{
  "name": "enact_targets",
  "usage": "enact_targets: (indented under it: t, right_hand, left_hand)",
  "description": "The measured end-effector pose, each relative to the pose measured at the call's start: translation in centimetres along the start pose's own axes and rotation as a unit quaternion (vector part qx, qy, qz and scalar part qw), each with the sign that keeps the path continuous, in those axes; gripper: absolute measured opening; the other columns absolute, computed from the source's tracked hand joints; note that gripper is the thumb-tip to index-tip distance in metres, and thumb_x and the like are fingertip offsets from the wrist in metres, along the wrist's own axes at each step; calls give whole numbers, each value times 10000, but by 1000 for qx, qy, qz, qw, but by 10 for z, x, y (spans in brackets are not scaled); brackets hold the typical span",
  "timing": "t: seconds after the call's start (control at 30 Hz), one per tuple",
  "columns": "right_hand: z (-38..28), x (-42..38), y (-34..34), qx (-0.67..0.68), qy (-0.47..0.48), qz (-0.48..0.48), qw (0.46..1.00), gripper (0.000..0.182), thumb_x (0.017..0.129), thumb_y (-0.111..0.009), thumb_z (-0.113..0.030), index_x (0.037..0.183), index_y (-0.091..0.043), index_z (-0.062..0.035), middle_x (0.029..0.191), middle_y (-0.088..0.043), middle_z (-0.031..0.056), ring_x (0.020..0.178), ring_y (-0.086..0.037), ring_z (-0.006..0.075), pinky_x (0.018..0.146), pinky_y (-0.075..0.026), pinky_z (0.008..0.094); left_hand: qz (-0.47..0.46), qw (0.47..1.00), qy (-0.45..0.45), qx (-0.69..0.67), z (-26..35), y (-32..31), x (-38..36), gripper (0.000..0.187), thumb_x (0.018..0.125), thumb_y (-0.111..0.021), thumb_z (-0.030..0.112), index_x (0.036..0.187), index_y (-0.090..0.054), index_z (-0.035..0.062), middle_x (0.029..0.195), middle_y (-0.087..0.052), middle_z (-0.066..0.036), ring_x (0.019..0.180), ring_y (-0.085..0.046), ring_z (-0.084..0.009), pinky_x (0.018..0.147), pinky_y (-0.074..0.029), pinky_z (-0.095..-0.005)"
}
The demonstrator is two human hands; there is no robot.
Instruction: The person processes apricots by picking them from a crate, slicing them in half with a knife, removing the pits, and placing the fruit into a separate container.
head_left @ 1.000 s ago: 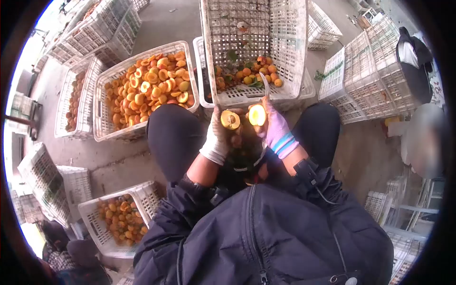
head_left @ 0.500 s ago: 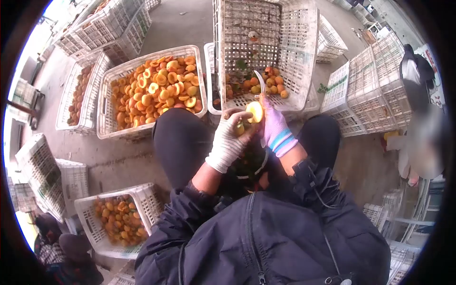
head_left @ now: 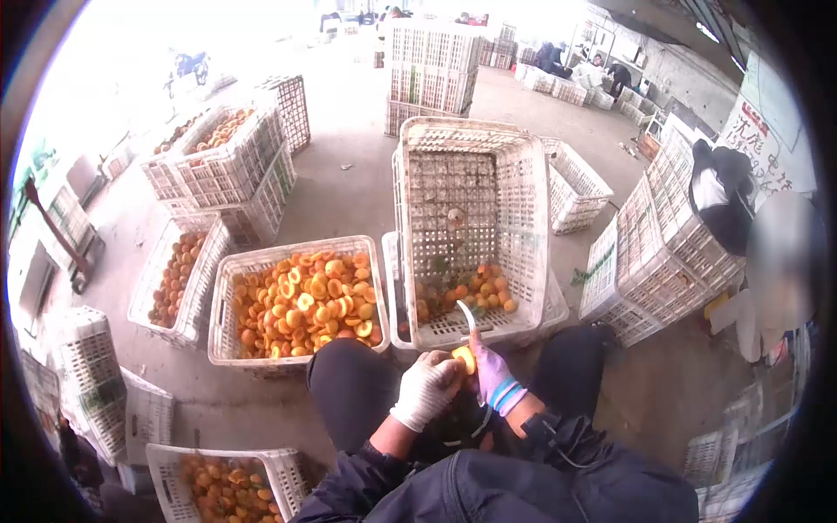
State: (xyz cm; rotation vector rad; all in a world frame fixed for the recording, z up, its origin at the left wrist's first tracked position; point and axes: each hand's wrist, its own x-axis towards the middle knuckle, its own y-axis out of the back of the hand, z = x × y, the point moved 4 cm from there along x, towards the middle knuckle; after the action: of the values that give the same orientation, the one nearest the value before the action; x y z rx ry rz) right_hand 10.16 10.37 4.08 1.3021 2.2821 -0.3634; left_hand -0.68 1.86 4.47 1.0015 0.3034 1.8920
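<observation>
A cut apricot (head_left: 465, 358) with its orange flesh facing up sits between my two hands. My left hand (head_left: 427, 389), in a white knit glove, is closed with its fingers curled against the fruit. My right hand (head_left: 497, 376), in a purple glove with a blue stripe, is wrapped round a curved-blade knife (head_left: 468, 315), its blade pointing up and away from me. Right-hand fingers also touch the apricot's edge. Just beyond, a tilted white crate (head_left: 534, 209) holds whole apricots (head_left: 479, 288) and some leaves at its lower end. What lies beneath my hands is mostly hidden.
Left of my knee stands a crate (head_left: 218, 322) filled with apricot halves (head_left: 305, 296). Another fruit crate (head_left: 161, 475) is at lower left. Stacked crates (head_left: 663, 227) stand at right, others (head_left: 432, 65) ahead. People (head_left: 549, 57) are in the far background.
My head view has tilted up, so the far floor and background now show. My hands stay together around the apricot; the left fingers look more tightly curled.
</observation>
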Motion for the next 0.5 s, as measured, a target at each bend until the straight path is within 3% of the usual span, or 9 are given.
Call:
enact_targets:
  t: [0.1,0.13,0.17,0.2,0.33,0.4,0.43,0.47,0.5]
  right_hand:
    - [4,4,-2,42,-20,-10,999,568,918,-415,-619,896,-651,-103,686,-535,-24,522,-448,82,460,-357,227]
    - [4,-1,2,23,-26,-7,999,562,924,-416,-607,905,-652,-97,698,-541,-19,542,-457,83,476,-364,227]
    - [-4,-8,0,4,-31,-4,999,555,930,-418,-594,915,-653,-91,711,-547,-13,561,-466,85,492,-372,226]
    - [2,-2,0,47,-35,-3,998,552,939,-420,-574,944,-658,-75,764,-580,11,644,-510,107,569,-414,247]
    - [4,1,-3,20,-29,26,999,535,943,-446,-547,1013,-653,-59,867,-615,35,746,-530,137,684,-442,288]
    - [12,10,-8,46,-14,-12,999,538,934,-458,-554,1018,-648,-57,864,-610,26,742,-522,126,676,-440,283]
    - [15,14,-8,77,-4,-46,996,543,926,-471,-561,1023,-643,-55,860,-606,17,738,-515,115,668,-437,277]
    - [10,11,-7,-3,16,-51,999,563,900,-498,-585,1045,-628,-56,806,-587,2,658,-512,90,581,-432,250]
    - [3,8,-9,-5,18,-53,998,563,900,-498,-585,1045,-628,-56,806,-587,2,658,-512,90,581,-432,250]
  left_hand:
    - [-13,1000,22,5,13,12,5,93,778,-652,192,842,-646,125,874,-622,-96,802,-608,-302,673,-514,-395]
    - [-29,999,25,10,10,10,4,182,695,-689,174,870,-650,141,893,-619,-91,826,-613,-286,709,-520,-380]
    - [-24,999,21,12,10,11,3,182,695,-689,174,870,-650,141,893,-619,-91,826,-613,-286,709,-520,-380]
    - [-43,998,18,29,10,10,2,170,708,-677,173,873,-650,142,890,-618,-89,826,-614,-285,705,-521,-382]
    - [-67,994,36,73,9,11,2,120,752,-634,152,870,-648,139,882,-620,-85,823,-617,-284,692,-522,-390]
    - [-78,990,64,99,8,13,2,97,782,-624,156,874,-644,130,890,-618,-103,808,-615,-299,687,-521,-385]
    - [-74,990,65,101,5,12,1,97,782,-624,156,874,-644,130,890,-618,-103,808,-615,-299,687,-521,-385]
    - [-13,995,99,12,-4,11,-3,80,804,-627,177,854,-633,115,861,-612,-96,786,-616,-280,677,-518,-371]
    - [47,987,130,-77,-15,6,-9,100,825,-630,199,835,-622,100,831,-606,-90,764,-617,-262,667,-514,-356]
